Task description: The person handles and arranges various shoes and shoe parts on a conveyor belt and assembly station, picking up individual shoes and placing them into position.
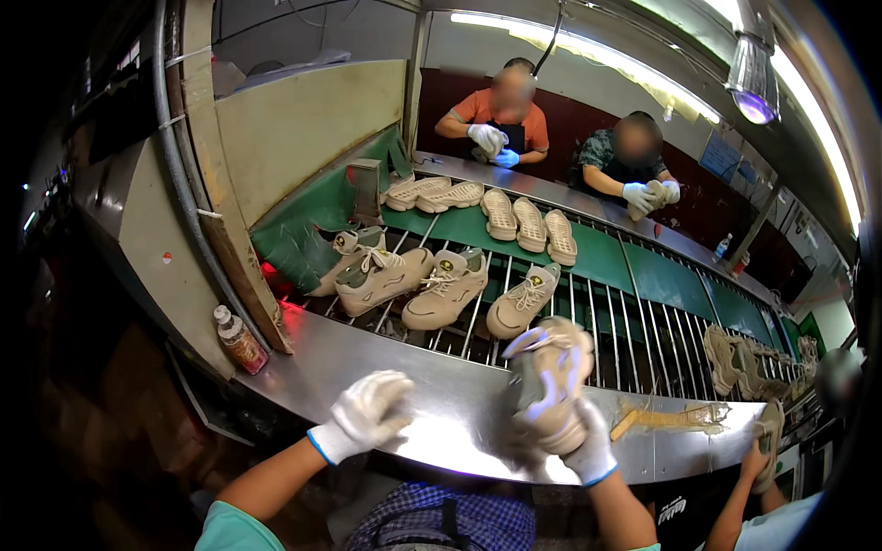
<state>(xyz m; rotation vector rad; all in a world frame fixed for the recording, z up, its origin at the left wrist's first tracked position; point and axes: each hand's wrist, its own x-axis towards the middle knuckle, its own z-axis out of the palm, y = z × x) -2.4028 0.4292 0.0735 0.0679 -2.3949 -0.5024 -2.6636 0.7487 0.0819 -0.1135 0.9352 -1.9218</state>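
My right hand (588,448), in a white glove, grips a beige sneaker (549,375) and holds it upright above the steel ledge (450,395); the shoe is blurred. My left hand (366,415), also gloved, hovers over the ledge with its fingers curled and nothing in it. Just beyond the ledge, three beige sneakers (446,289) lie on the roller conveyor (634,331).
Several beige soles (528,222) lie on the far green belt. Two people in gloves work across the line, and another person's hand (763,441) holds a sole at the lower right. A small bottle (239,340) stands at the ledge's left end. A brush (666,421) lies on the ledge.
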